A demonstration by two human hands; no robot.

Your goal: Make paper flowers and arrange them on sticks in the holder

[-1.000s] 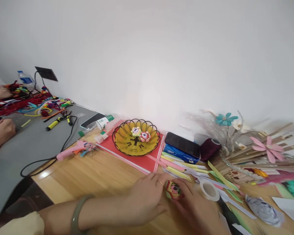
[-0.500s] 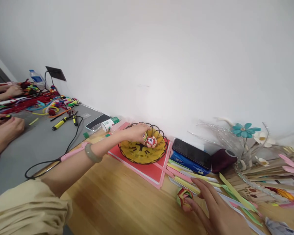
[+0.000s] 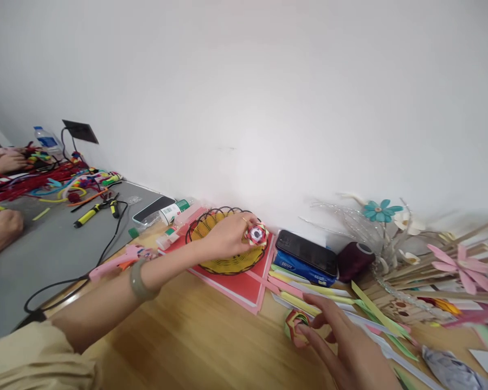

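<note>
While left hand (image 3: pixel 235 234) grips ball (image 3: pixel 257 234) (over basket (image 3: pixel 231 264)), right hand (image 3: pixel 344 341) spread, touching folded piece (image 3: pixel 295 331)

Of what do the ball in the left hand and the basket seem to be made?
The ball in the left hand: likely paper, matte; flat coloured strips look folded together. The basket: perhaps plastic or wicker; fine woven strands show, the finish is unclear.

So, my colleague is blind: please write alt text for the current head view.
A person's left hand holds a colourful ornament at the right side of a yellow basket, while the right hand, fingers apart, is at a second ornament on a wooden table. Paper strips and a phone on a blue pack lie nearby.
</note>
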